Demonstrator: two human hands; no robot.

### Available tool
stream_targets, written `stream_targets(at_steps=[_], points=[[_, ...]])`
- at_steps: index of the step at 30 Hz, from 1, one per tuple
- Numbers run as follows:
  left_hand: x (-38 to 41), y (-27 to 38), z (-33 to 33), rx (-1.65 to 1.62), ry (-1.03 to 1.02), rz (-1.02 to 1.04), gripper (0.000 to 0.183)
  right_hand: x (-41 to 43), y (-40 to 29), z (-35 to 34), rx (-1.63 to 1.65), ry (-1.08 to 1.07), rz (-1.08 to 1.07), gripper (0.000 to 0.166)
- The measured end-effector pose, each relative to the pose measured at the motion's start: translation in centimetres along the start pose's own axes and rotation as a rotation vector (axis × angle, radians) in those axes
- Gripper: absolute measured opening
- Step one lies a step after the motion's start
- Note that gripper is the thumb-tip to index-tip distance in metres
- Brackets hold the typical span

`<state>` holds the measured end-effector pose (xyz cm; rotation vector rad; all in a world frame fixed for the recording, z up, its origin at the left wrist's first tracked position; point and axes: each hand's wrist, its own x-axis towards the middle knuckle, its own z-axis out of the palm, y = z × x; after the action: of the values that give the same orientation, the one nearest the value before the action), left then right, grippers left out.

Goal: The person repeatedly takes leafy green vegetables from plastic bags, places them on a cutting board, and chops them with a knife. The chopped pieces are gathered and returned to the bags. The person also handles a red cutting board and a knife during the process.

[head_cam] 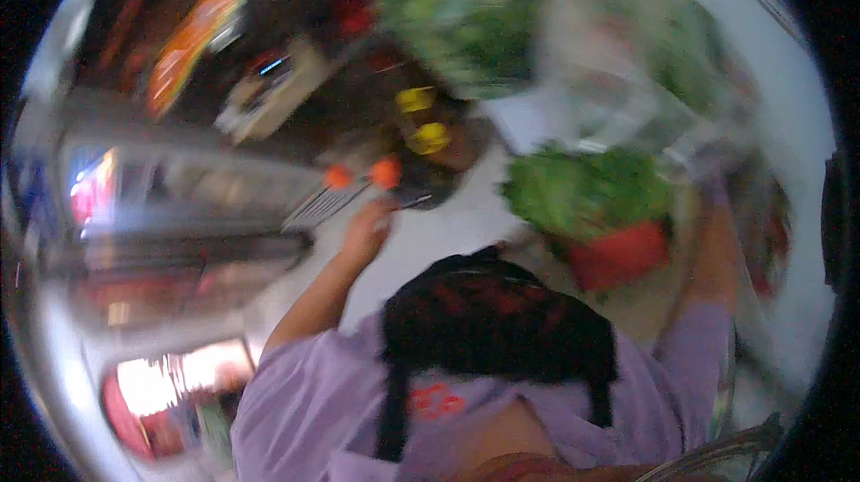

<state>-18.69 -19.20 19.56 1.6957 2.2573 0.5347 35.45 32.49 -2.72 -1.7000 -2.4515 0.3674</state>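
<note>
My left hand (368, 230) is beside a pair of small orange objects (363, 174) and a light, ridged item (322, 205) over a pale surface. Blur hides whether its fingers hold anything. My right hand (705, 163) is at the lower edge of a clear plastic bag (625, 102) that has green produce behind or within it; its grip cannot be made out. Between my arms, a bunch of leafy greens (591, 190) rests above a red object (621, 255), possibly a container. The bib of a black apron (497, 321) covers my chest.
Another mass of leafy greens (463, 25) is at the top. Two yellow items (423, 119) rest on something dark. An orange package (195, 45) and a beige box-like object (282, 95) are at upper left. Left of my arm juts a dark edge (269, 247).
</note>
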Motion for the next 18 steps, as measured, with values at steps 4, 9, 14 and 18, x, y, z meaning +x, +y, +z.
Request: stream_targets(at_steps=[4,9,14,18], points=[[0.1,1.2,1.9,0.003,0.085,0.149,0.025,-3.0,-2.3,-0.5,0.623,0.027,0.206,0.027],[-5.1,-0.2,0.9,-0.012,0.025,-0.001,0.019,-8.5,-8.7,-4.3,1.009,-0.017,0.433,0.027],[-4.0,-2.5,-0.9,-0.031,0.146,0.061,0.016,-14.4,-15.2,-14.3,1.019,0.074,0.636,0.028],[1.1,-4.7,-0.8,-0.109,0.174,0.094,0.018,-19.9,-17.4,-17.4,0.753,0.121,0.579,0.027]])
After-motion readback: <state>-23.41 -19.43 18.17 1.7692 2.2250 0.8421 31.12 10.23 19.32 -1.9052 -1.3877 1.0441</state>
